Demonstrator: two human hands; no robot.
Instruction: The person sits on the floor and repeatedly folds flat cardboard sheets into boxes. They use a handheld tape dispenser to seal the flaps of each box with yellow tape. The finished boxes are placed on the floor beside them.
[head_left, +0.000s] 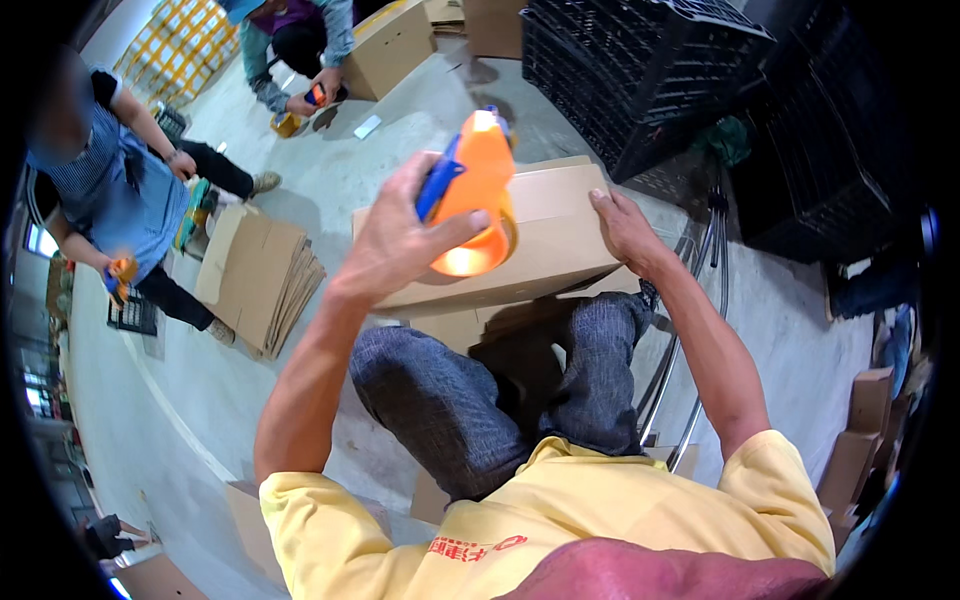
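My left hand (401, 232) holds an orange and blue packing-tape dispenser (480, 180) above a cardboard box (559, 217), its thumb and fingers around the dispenser. The box lies across in front of my knees, its long closed face up. My right hand (626, 229) rests on the right end of this box, thumb on the top edge, the other fingers at the end face and partly hidden. Below the box, between my legs, more flat cardboard (457, 326) shows in shadow.
Stacked black plastic crates (637, 82) stand at the upper right, metal poles (694, 360) beside my right leg. A stack of flattened cartons (259, 277) lies at left near a seated person (124, 195). Another person (292, 52) crouches at the top by a carton (390, 52).
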